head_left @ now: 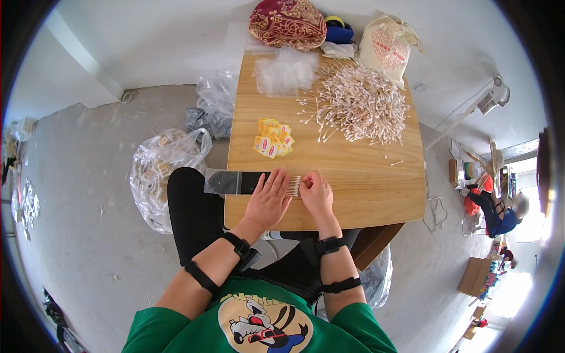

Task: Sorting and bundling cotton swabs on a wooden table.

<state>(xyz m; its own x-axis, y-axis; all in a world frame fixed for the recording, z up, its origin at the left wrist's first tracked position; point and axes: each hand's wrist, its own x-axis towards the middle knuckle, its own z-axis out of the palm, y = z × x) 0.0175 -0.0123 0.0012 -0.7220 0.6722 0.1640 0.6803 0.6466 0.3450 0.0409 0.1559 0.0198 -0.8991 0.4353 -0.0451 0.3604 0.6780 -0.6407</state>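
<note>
Your left hand (269,199) lies flat, fingers spread, on a narrow black-backed clear sleeve (235,182) at the lower left edge of the bench (365,188). Your right hand (316,193) is closed on a row of cotton swabs (293,185) (just at the sleeve's mouth). The big swab pile (362,103) sits at upper right.

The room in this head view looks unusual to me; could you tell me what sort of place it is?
Probably a small hand-packing workshop: a heap of cotton swabs on a wooden table, filled plastic bags on a bare concrete floor.
</note>
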